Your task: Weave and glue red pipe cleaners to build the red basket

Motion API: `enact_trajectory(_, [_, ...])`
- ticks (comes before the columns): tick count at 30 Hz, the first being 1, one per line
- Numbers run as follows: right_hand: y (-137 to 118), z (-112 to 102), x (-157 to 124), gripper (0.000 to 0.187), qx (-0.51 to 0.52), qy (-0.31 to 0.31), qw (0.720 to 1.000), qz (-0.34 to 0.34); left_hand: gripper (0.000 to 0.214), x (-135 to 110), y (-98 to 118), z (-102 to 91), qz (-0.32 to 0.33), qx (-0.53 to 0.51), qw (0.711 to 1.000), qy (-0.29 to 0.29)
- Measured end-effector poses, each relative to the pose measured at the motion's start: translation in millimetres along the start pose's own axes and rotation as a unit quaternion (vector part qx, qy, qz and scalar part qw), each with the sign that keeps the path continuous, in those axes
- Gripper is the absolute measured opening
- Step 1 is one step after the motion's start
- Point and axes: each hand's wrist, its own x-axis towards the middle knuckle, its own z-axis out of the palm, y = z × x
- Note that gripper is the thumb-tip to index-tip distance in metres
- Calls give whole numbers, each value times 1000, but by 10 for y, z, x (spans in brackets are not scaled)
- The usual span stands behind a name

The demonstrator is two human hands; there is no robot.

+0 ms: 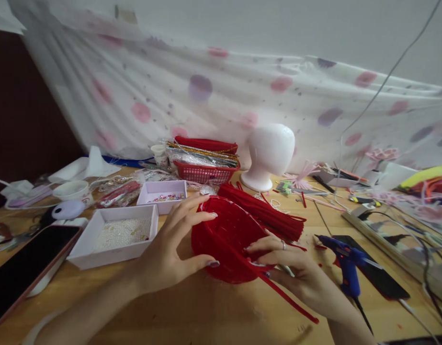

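On table (206, 311), left hand (177, 244) and right hand (296, 275) clasp red basket (224, 239); its underside hidden, forearms cut off.

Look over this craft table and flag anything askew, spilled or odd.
The red basket is tipped on its side, gripped by the left hand, the right hand at its rim, where a red pipe cleaner trails loose across the table. The blue glue gun lies on its side. Nothing looks spilled.
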Motion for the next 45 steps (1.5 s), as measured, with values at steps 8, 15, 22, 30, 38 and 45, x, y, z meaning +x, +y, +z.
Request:
enact_trajectory(8, [-2, -118, 12, 20, -18, -68, 997, 4, 63, 136, 37, 51, 19, 54, 995, -83])
enact_trajectory(15, [-100, 25, -50, 32, 25, 16, 999, 33, 70, 100, 27, 110, 23, 37, 995, -91])
enact_trajectory(22, [-222, 185, 4, 18, -102, 74, 992, 8, 49, 118, 26, 136, 50, 10, 997, -51])
enact_trajectory(30, [-344, 142, 105, 22, -164, 69, 984, -5, 36, 163, -24, 86, 36, -9, 998, -52])
enact_trajectory(38, [-390, 134, -3, 31, -206, 62, 976, 30, 26, 150, 39, 123, -7, -63, 997, -49])
enact_trajectory(45, [-458, 150, 52, 20, -263, 76, 962, 9, 20, 133, 59, 134, -43, -84, 993, -64])
